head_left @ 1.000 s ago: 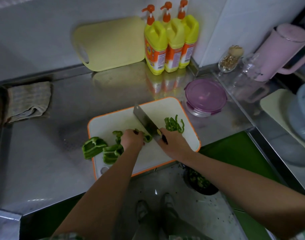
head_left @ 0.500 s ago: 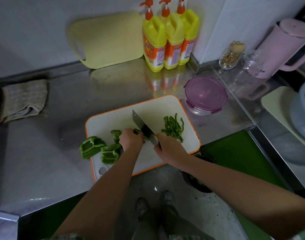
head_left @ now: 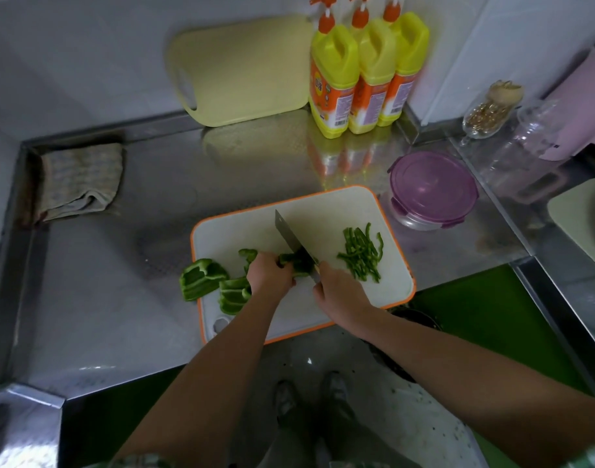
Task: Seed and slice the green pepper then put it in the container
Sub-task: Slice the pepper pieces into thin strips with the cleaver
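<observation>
Head | left hand [head_left: 270, 275] grips 1 pepper piece [head_left: 297, 262] | right hand [head_left: 340, 293] grips 1 knife [head_left: 288, 235]

A home kitchen, we'd say.
We see a stainless steel counter [head_left: 120, 282] against white walls [head_left: 86, 62], a cleaver [head_left: 287, 233] and green pepper [head_left: 201, 278] on an orange-rimmed cutting board [head_left: 340, 214], a yellow board [head_left: 245, 69] leaning beside three yellow pump bottles [head_left: 370, 69], a folded dishcloth [head_left: 78, 180], a purple-lidded container [head_left: 431, 187] and a pink kettle [head_left: 576, 130].

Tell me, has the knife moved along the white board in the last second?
Yes. Judged against the cutting board, the knife has edged slightly left, away from the cut strips, toward the left hand holding the pepper piece.
</observation>
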`<state>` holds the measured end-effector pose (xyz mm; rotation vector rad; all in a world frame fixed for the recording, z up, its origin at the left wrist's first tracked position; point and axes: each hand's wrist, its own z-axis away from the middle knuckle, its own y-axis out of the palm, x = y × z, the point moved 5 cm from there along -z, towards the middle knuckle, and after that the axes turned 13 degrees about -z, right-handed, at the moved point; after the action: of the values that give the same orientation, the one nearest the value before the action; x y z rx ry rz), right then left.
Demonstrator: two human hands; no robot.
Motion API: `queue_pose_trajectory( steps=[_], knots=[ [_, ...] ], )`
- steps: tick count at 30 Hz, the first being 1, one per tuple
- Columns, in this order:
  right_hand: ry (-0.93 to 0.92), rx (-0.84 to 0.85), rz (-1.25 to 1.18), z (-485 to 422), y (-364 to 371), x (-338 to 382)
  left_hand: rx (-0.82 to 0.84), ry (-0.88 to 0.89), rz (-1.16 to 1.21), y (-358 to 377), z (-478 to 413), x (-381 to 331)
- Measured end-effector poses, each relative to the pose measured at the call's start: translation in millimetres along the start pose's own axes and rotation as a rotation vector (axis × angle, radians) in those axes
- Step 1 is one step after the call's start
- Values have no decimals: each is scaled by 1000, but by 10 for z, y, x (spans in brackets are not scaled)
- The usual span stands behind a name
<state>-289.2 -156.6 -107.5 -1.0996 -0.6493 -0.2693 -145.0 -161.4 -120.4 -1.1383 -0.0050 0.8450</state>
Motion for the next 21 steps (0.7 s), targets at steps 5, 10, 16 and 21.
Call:
queue_pose_trajectory(
  steps=[5, 10, 16, 21],
  knots=[
    [27, -9, -12, -126, 46, 37, -69, 5, -8, -144, 27, 65],
    [-65, -122, -108, -188, -125, 112, -198, -19, 100, -316, 28, 159],
    [37, -228, -46, -162, -440, -91, -183, -103, 187, -323, -21, 195],
    [108, -118, 38, -47, -224, -88, -160, -156, 294, -289, 13, 290]
  ],
)
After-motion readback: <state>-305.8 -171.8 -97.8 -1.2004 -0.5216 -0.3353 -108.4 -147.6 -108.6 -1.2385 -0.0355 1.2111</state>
